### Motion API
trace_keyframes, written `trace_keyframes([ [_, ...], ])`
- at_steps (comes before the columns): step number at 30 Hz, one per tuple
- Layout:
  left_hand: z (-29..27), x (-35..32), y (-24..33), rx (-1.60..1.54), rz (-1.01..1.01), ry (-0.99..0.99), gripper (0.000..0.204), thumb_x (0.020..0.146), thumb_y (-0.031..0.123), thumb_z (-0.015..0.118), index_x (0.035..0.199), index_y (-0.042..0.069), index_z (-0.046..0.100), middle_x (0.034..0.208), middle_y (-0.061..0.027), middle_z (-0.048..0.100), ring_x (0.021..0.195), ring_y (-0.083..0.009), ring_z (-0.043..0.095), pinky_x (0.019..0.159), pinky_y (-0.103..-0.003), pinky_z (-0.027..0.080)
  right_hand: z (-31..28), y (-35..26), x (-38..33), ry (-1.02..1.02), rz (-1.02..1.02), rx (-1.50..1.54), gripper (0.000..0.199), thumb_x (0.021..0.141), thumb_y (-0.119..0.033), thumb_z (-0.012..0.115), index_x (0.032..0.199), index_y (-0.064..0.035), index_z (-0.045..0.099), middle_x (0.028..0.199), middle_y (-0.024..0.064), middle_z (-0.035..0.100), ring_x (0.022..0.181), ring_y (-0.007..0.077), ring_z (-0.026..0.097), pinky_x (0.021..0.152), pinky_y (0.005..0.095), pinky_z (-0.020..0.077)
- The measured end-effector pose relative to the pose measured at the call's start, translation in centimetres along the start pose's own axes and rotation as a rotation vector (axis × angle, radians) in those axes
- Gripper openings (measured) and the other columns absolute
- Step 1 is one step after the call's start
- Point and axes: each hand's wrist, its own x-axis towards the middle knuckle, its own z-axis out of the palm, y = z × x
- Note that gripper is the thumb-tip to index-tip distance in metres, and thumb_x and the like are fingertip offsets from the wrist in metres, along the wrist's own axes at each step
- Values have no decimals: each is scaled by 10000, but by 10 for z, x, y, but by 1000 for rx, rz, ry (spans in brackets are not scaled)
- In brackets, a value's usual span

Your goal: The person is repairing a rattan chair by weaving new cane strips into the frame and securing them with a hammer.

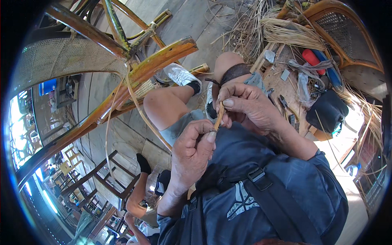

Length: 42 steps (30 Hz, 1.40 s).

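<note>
Between my two hands runs a short stretch of tan rattan strip, held above my lap. My left hand pinches its lower end between thumb and fingertips. At the upper end, my right hand grips it the same way, fingers curled round. From the left hand a longer strand stretches up to a joint of a rattan chair frame on the left. That chair lies tipped, its glossy brown poles crossing in front of my knees, with a woven cane panel attached.
Bundled cane strips lie at the far right beside another cane-backed chair. Near my right arm are pliers, a red bottle-like object, plastic bags and a black bag. Another person's leg and a dark chair frame appear at lower left.
</note>
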Motion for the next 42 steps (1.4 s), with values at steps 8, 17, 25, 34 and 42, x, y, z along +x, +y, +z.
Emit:
trace_keyframes([
  [8,7,4,-5,-169,74,141,129,909,86,504,1013,10,504,807,-31,527,630,-46,483,520,-164,392,1,3,5,269,-1000,-1328,203,832,-27,590,1033,-24,565,876,87,607,690,134,601,568,233,469],
  [17,13,37,7,-788,170,236,160,912,128,521,1018,10,505,922,-74,600,743,-86,536,620,-187,426,11,20,24,-358,-962,-1301,314,716,-97,665,1024,-90,607,821,83,532,698,240,549,513,309,420],
  [25,15,25,42,-959,334,369,100,904,85,515,946,-6,517,959,-83,573,849,-101,535,788,-215,424,28,-10,38,-180,-1024,-1202,259,736,-19,663,981,-89,617,944,91,542,765,199,549,559,272,451],
  [34,-113,-41,73,-13,1099,495,86,872,36,499,940,47,550,869,-106,579,763,-221,616,793,-431,496,59,-18,91,-113,-1210,-1180,276,804,23,577,1071,4,509,1023,199,593,941,299,606,779,348,506],
  [42,-169,61,63,188,835,566,171,855,0,553,1021,-33,572,916,-103,611,806,-165,609,776,-290,500,61,1,127,-138,-1234,-1375,320,723,-27,614,1033,3,537,1035,193,576,918,352,577,803,391,474],
])
